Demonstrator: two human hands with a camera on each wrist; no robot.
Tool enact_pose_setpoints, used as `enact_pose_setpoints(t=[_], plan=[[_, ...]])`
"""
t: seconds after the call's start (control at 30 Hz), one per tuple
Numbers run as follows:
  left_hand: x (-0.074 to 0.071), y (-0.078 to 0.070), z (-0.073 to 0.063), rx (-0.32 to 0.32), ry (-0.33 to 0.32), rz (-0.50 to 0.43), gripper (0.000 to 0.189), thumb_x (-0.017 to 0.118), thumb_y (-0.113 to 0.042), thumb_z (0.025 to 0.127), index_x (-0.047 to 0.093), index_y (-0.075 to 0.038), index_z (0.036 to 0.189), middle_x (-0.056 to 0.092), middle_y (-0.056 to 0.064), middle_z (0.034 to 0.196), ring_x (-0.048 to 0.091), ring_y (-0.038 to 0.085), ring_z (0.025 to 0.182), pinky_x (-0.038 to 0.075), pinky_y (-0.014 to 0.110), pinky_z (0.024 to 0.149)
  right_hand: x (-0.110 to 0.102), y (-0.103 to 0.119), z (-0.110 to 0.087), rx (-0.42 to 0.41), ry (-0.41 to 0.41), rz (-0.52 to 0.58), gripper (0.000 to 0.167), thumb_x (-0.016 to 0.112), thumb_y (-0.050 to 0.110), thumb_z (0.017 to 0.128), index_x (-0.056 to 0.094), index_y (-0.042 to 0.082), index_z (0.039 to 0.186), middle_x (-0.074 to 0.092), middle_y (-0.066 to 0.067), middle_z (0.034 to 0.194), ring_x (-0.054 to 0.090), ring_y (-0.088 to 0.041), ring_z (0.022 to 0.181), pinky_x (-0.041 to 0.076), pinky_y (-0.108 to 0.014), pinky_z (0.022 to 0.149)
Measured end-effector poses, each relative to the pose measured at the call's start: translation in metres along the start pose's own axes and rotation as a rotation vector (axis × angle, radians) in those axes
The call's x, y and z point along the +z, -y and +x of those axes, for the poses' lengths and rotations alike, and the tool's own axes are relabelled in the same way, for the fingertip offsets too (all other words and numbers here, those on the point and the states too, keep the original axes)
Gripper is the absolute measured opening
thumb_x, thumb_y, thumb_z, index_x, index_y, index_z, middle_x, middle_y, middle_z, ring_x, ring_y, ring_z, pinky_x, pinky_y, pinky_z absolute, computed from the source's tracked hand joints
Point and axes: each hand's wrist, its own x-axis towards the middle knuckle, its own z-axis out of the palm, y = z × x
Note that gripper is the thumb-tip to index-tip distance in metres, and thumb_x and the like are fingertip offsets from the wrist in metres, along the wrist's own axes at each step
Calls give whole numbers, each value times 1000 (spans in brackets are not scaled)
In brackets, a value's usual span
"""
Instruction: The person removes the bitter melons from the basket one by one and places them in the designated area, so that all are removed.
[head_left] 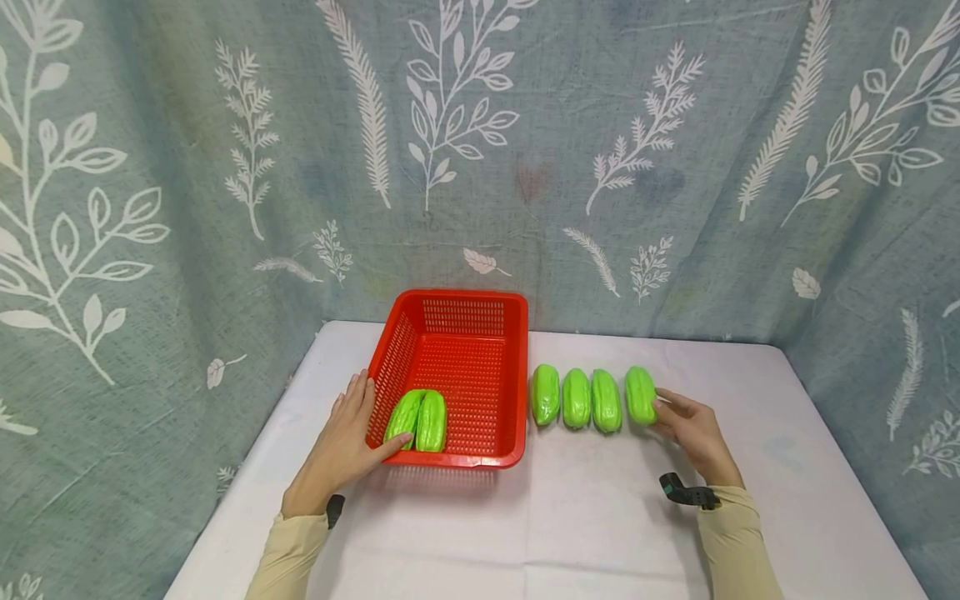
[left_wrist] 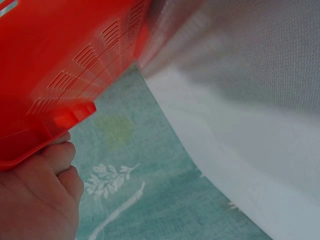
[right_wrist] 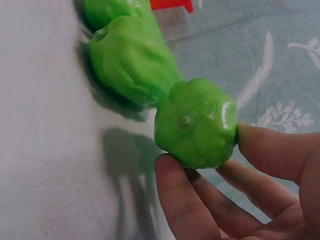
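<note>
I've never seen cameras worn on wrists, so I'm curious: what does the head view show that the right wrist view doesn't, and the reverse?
Only the head view: the left hand touching the red basket, two green vegetables inside it, and all three in the row outside.

Only the right wrist view: the small round nub on the near end of the held vegetable.

Both: the right hand pinching that vegetable, the white table, the leafy cloth and some red, in the wrist view just a sliver.
</note>
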Motion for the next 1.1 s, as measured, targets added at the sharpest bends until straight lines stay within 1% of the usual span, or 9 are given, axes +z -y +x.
enact_pose_setpoints(t=[0.17, 0.23, 0.3, 0.37, 0.43, 0.5, 0.67, 0.87, 1.1], plan=[[0, 0, 0, 1, 1, 3, 119, 68, -67, 88, 12, 5, 163, 3, 19, 175, 7, 42, 162, 16, 64, 128, 0, -6, 3, 6, 2, -15, 64, 58, 28, 107, 35, -1, 159, 42, -34, 157, 67, 5, 100, 59, -21, 93], [0, 1, 0, -1, 3, 4, 119, 68, -68, 88, 12, 5, 164, 3, 19, 175, 7, 42, 162, 15, 63, 128, 0, -8, 4, 13, 3, -15, 63, 57, 27, 107, 35, -1, 159, 41, -33, 157, 67, 0, 106, 59, -22, 94], [0, 1, 0, -2, 4, 5, 119, 68, -68, 88, 12, 5, 164, 3, 20, 175, 7, 42, 162, 15, 63, 128, 1, -9, 5, 23, 5, -19, 63, 57, 27, 107, 35, 0, 160, 39, -32, 159, 65, -8, 116, 59, -24, 96], [1, 1, 0, -3, 3, 6, 119, 68, -68, 88, 12, 5, 164, 5, 21, 175, 7, 41, 163, 15, 63, 128, 2, -10, 5, 32, 9, -21, 63, 57, 28, 107, 34, 0, 160, 37, -32, 161, 62, -21, 127, 59, -26, 98], [1, 1, 0, -2, 3, 7, 119, 68, -68, 88, 12, 5, 164, 5, 21, 175, 6, 41, 163, 15, 63, 128, 2, -10, 5, 38, 12, -34, 65, 56, 30, 108, 33, 0, 160, 33, -32, 163, 55, -32, 138, 59, -28, 99], [1, 2, 0, -2, 3, 7, 119, 67, -68, 88, 12, 5, 164, 4, 20, 175, 6, 41, 163, 15, 63, 128, 3, -9, 4, 40, 11, -40, 65, 56, 30, 108, 33, 0, 160, 32, -31, 164, 48, -38, 144, 59, -28, 99], [1, 1, 0, -3, 1, 3, 119, 67, -68, 88, 12, 4, 164, 4, 20, 175, 6, 40, 163, 16, 62, 128, 4, -8, 2, 41, 6, -21, 63, 54, 27, 109, 32, -2, 160, 30, -29, 166, 41, -41, 149, 58, -27, 101], [1, 2, 0, -2, 0, 7, 118, 66, -69, 89, 11, 4, 164, 3, 18, 175, 7, 40, 163, 15, 61, 129, 5, -8, 3, 50, -8, -52, 63, 54, 28, 109, 32, -2, 160, 29, -29, 166, 40, -43, 151, 57, -29, 102], [1, 1, 0, 0, -1, 2, 118, 67, -68, 88, 11, 4, 164, 3, 18, 175, 7, 41, 163, 15, 61, 129, 7, -9, 4, 49, -12, -44, 60, 53, 23, 109, 33, -2, 160, 30, -29, 166, 41, -43, 149, 57, -30, 102]])
